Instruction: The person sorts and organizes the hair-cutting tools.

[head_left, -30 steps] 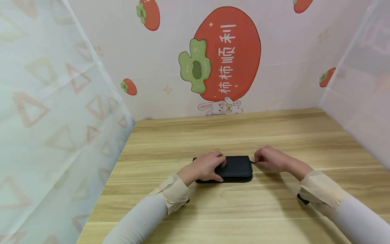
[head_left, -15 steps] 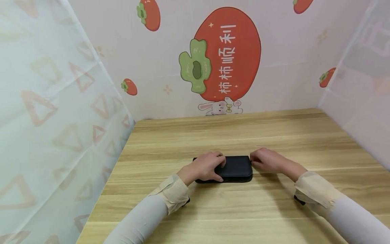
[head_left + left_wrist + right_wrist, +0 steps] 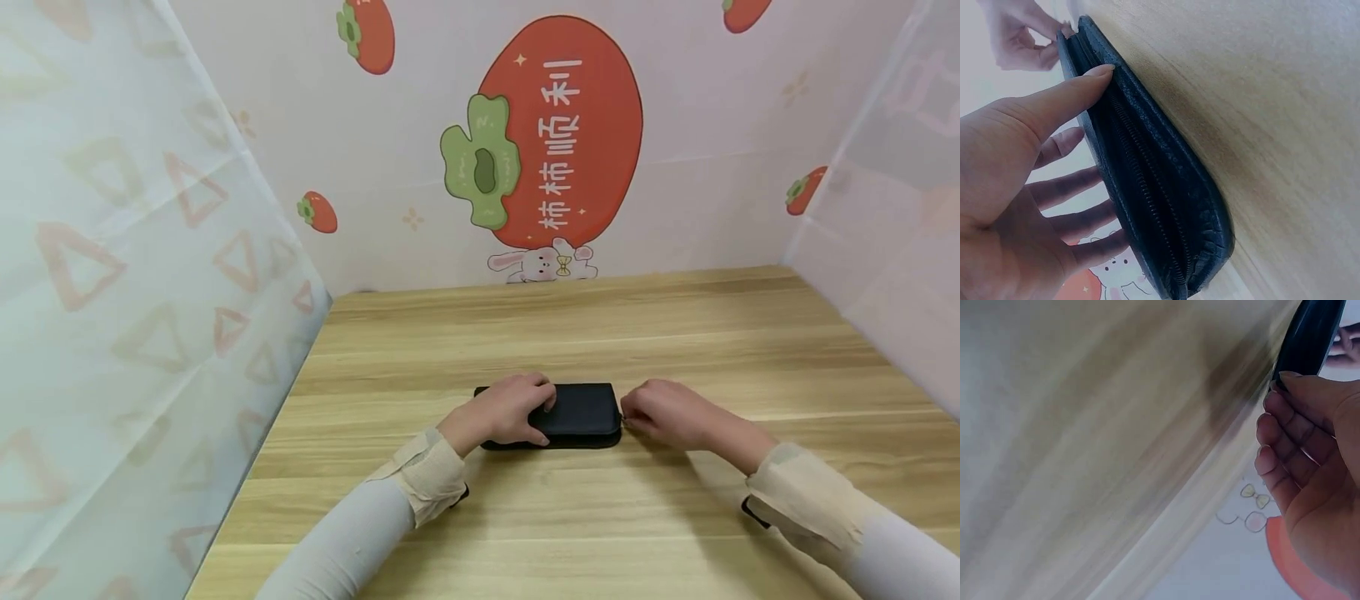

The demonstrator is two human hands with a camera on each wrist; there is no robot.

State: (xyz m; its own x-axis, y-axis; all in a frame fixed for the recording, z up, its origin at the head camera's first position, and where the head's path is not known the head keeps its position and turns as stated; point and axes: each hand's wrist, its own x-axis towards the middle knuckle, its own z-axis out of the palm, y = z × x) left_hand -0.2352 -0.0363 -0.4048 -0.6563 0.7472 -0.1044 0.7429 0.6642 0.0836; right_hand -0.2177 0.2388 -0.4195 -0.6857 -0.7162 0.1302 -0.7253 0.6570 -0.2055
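Note:
A black zip case (image 3: 581, 410) lies flat on the wooden table. Its long side facing the person shows a parted zipper (image 3: 1141, 187) in the left wrist view, with the two rows of teeth slightly separated. My left hand (image 3: 510, 410) holds the case at its left half, thumb on the near edge and fingers spread over the top. At the right end, my right hand (image 3: 670, 414) pinches the zipper pull between thumb and forefinger, and the fingertips mostly hide it. The right wrist view shows the thumb (image 3: 1310, 387) right at the case's end, the other fingers curled.
The wooden table (image 3: 600, 517) extends on all sides of the case. Behind it stands a white wall sheet (image 3: 390, 150) with printed persimmons, and pale sheets (image 3: 135, 317) hang at left and right.
My right hand first drew in toward the case's far right corner, then came along the right end toward the near corner. The left hand and the case have stayed put.

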